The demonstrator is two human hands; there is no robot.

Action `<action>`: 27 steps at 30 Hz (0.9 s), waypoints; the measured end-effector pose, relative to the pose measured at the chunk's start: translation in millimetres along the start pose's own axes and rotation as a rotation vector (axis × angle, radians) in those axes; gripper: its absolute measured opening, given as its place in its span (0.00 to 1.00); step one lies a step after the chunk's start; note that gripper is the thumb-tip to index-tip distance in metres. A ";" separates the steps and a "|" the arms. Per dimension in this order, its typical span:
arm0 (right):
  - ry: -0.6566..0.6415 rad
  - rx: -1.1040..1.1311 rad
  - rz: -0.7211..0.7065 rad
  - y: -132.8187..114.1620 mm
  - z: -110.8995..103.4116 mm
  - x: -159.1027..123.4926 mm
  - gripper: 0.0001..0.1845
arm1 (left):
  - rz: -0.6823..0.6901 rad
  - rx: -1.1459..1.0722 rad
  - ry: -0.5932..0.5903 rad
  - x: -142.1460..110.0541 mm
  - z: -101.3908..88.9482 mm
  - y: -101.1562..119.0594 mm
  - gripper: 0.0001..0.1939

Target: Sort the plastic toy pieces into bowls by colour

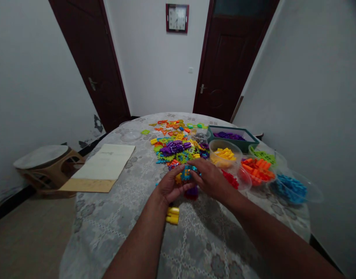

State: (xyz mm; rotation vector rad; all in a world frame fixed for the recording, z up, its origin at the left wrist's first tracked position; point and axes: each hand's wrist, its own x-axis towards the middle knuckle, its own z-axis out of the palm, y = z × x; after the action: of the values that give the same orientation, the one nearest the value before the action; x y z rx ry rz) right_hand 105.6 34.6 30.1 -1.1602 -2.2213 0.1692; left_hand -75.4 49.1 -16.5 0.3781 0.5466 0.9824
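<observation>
Both hands meet over the near side of a heap of colourful plastic building pieces (182, 147). My left hand (170, 184) has its fingers curled round a blue plastic building piece (186, 173), with some yellow or orange beside it. From the right, my right hand (208, 176) pinches the same blue piece, its fingertips partly hiding it. Beneath the hands a purple and red piece (191, 193) lies on the cloth. A yellow piece (172, 216) rests beside my left forearm.
Clear bowls hold yellow pieces (224, 155), orange pieces (257, 168), red pieces (230, 179), blue pieces (291, 188) and green pieces (263, 155). A green box (247, 145) contains purple pieces. Paper sheets (104, 166) lie on the left of the patterned tablecloth (131, 217). A wooden stool (50, 166) stands left.
</observation>
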 end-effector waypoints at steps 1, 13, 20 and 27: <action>-0.002 0.016 0.012 -0.5 0.6 2.4 0.14 | -0.006 0.017 0.000 0.1 -0.4 -0.3 0.12; -0.085 0.533 0.392 8.4 -27.3 -5.6 0.08 | -0.046 0.036 0.008 0.0 4.7 5.1 0.13; -0.261 0.464 0.418 50.2 -71.5 -8.4 0.09 | -0.018 0.063 0.049 6.4 -0.8 4.6 0.18; 0.199 0.288 0.623 69.7 -97.0 -67.5 0.15 | 0.054 0.166 0.089 12.2 -4.1 4.7 0.18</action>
State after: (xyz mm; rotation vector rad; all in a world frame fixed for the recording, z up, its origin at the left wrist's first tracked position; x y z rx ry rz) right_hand 238.8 8.3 49.9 -1.5846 -1.5444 0.5788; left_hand -75.7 62.2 -20.5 0.5007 0.7048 1.0123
